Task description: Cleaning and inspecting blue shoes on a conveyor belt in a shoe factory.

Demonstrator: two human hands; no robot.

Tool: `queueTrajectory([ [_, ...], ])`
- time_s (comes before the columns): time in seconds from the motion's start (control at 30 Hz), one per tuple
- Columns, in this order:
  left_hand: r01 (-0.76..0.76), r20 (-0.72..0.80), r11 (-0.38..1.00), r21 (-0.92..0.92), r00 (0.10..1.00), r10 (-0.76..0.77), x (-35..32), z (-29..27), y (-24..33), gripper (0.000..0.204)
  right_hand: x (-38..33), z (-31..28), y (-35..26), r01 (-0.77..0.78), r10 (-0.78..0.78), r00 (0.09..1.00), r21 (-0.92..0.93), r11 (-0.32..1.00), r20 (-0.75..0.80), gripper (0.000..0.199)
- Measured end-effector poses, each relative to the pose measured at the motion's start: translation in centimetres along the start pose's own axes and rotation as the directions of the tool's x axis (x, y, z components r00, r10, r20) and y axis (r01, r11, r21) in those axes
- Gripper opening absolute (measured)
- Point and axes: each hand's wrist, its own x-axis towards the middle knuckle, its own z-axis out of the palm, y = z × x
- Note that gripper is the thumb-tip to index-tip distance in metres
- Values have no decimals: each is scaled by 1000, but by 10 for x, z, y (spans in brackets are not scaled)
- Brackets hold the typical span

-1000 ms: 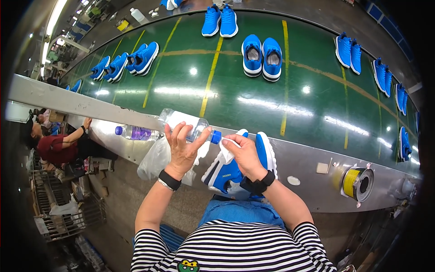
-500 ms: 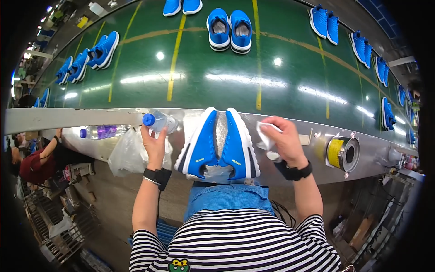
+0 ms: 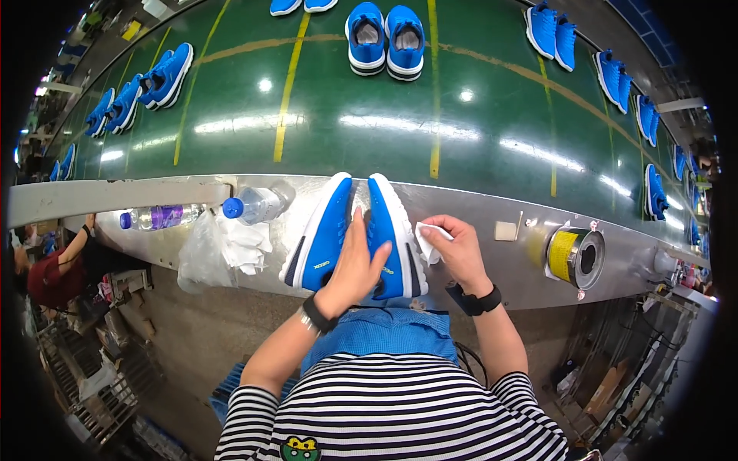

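Note:
A pair of blue running shoes with white soles stands on the metal ledge before me, the left shoe (image 3: 314, 250) and the right shoe (image 3: 396, 219) side by side with toes pointing away. My left hand (image 3: 355, 265) reaches between them with fingers stretched out, lying along the inner side of the right shoe; it covers part of both shoes. At the outer side of the right shoe, my right hand (image 3: 459, 250) pinches a folded white wipe (image 3: 430, 240) against or very near the sole edge.
A clear bottle with blue cap (image 3: 257, 205), white wipes (image 3: 246, 244), a plastic bag (image 3: 205, 250) and a purple-labelled bottle (image 3: 165, 217) sit left. Right is a yellow-banded tin (image 3: 563, 255). Beyond the ledge, a green conveyor (image 3: 369, 150) carries more shoes. Another person (image 3: 63, 269) is far left.
My left hand has left the blue-capped bottle and moved right, in between the shoes. My right hand has brought the wipe left and down to the right shoe's side.

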Motion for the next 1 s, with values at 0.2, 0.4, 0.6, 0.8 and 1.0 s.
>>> queueTrajectory([
  [0.2, 345, 345, 934, 95, 869, -356, 43, 28, 8, 94, 5, -29, 19, 5, 0, 997, 68, 998, -79, 16],
  [0.4, 320, 353, 930, 179, 861, -365, 62, 57, 22, 95, 21, -68, 38, 22, -36, 982, -78, 997, -187, 15],
  [0.6, 265, 329, 953, 151, 895, -301, 75, 75, 19, 94, 44, -83, 54, 70, -92, 981, -127, 989, -173, 15],
  [0.8, 273, 323, 949, 159, 894, -311, 85, 91, 24, 95, 61, -100, 57, 108, -132, 984, -197, 974, -117, 15],
  [1.0, 279, 329, 946, 162, 889, -319, 91, 98, 23, 96, 69, -107, 53, 182, -218, 972, -301, 936, -92, 14],
])
